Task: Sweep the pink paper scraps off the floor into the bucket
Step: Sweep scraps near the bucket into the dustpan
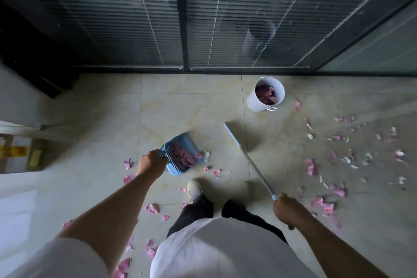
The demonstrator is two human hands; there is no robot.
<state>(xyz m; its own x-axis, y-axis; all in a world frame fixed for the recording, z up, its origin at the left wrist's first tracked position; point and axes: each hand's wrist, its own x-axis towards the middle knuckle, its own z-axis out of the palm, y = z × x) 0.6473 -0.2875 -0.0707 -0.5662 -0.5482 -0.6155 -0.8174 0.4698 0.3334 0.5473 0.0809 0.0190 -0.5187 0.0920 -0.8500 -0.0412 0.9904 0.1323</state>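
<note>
My left hand [151, 162] grips the handle of a blue dustpan [180, 153], held above the floor and loaded with pink paper scraps. My right hand [287, 209] is closed on the end of a long broom handle [248, 158] that slants up and left; the broom head is blurred. A white bucket [266, 95] stands near the glass wall, with pink scraps inside. Loose pink scraps [311, 167] lie scattered over the tiles to the right, around my feet and at lower left.
A dark glass wall with blinds [203, 18] bounds the far side. A cardboard box [20, 154] sits at the left edge beside dark furniture [29, 52]. My shoe [194, 189] stands between dustpan and broom on the pale tiled floor [101, 119].
</note>
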